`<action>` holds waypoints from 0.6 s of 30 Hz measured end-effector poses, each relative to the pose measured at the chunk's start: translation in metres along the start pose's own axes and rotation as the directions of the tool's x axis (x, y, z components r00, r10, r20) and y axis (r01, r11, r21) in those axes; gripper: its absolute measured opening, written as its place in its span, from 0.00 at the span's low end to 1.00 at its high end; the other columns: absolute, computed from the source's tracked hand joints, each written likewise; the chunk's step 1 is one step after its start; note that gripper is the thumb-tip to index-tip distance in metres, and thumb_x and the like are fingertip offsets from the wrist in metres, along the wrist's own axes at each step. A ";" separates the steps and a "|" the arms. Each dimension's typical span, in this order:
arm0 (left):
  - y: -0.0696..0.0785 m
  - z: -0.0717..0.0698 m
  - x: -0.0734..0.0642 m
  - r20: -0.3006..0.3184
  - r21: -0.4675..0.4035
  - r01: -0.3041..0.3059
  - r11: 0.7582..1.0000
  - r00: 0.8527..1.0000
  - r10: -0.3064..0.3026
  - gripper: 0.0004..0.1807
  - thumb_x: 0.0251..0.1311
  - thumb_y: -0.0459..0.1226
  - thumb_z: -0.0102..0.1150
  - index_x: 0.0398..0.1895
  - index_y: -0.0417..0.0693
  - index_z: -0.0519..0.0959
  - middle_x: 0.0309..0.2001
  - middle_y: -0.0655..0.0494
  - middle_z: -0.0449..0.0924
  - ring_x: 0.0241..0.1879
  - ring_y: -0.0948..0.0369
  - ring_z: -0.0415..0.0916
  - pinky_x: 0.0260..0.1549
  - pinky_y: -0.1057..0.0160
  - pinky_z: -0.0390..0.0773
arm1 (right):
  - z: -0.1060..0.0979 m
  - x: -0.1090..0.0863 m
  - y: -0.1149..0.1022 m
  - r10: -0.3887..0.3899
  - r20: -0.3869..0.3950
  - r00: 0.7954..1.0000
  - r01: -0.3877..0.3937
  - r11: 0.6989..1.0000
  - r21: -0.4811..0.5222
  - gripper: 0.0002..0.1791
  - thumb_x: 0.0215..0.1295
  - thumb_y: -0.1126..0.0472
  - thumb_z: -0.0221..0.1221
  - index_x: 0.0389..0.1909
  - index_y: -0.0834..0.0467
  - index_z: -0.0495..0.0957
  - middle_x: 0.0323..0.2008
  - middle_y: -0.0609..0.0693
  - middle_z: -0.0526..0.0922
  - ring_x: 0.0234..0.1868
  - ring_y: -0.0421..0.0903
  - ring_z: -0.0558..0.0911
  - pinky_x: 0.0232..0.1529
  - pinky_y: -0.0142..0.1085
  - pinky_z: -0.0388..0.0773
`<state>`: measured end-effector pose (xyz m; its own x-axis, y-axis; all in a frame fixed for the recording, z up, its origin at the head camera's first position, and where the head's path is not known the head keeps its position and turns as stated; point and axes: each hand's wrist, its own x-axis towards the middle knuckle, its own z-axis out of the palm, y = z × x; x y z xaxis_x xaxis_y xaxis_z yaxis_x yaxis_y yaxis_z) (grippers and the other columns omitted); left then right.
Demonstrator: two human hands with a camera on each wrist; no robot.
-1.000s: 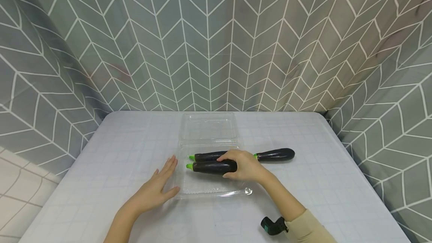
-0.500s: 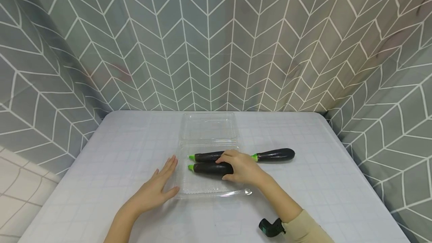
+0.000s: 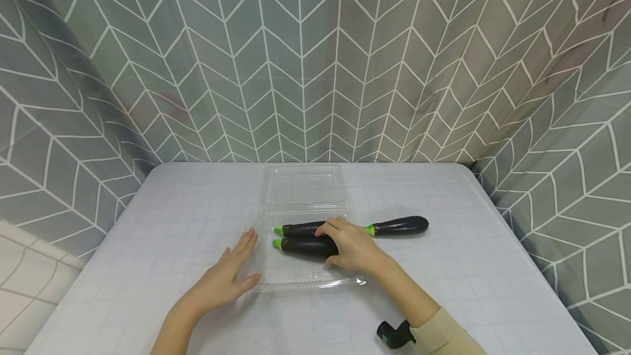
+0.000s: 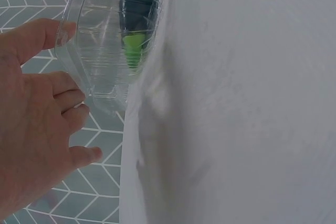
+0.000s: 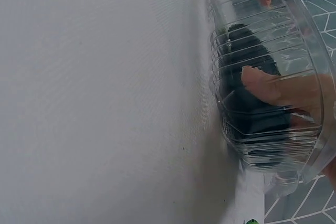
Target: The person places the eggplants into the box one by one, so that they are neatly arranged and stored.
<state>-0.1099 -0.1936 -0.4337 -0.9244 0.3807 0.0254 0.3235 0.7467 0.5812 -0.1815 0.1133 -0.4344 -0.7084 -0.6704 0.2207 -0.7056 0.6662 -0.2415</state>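
the right hand (image 3: 352, 244) grips the near eggplant (image 3: 307, 246) inside the clear container (image 3: 291, 273), the far eggplant (image 3: 302, 228) at its twelve o'clock; the left hand (image 3: 228, 278), thumb spread, sits at nine o'clock.

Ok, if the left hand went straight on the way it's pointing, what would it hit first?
Most likely the clear plastic container: the left hand lies right at its left edge, though any gap is hard to judge.
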 end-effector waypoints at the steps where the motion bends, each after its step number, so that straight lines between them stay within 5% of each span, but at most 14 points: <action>1: 0.000 0.000 0.000 0.001 0.000 0.003 1.000 1.000 -0.003 0.44 0.63 0.45 0.59 0.75 0.36 0.48 0.76 0.43 0.42 0.73 0.47 0.42 0.66 0.34 0.44 | 0.000 0.000 0.000 0.001 0.001 1.000 -0.001 1.000 0.003 0.34 0.40 0.51 0.78 0.52 0.48 0.76 0.50 0.41 0.76 0.55 0.42 0.75 0.48 0.37 0.79; 18: 0.000 0.000 -0.001 -0.022 0.008 -0.017 1.000 1.000 0.017 0.44 0.62 0.45 0.60 0.74 0.35 0.50 0.75 0.41 0.42 0.73 0.44 0.42 0.65 0.32 0.45 | -0.032 -0.018 0.008 0.034 -0.109 0.993 -0.005 0.968 0.251 0.32 0.44 0.48 0.76 0.53 0.46 0.76 0.50 0.36 0.77 0.47 0.41 0.79 0.44 0.37 0.80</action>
<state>-0.1093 -0.1935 -0.4338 -0.9230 0.3811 0.0528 0.3404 0.7449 0.5738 -0.1743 0.1408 -0.4104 -0.7291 -0.6080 0.3143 -0.6756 0.5661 -0.4724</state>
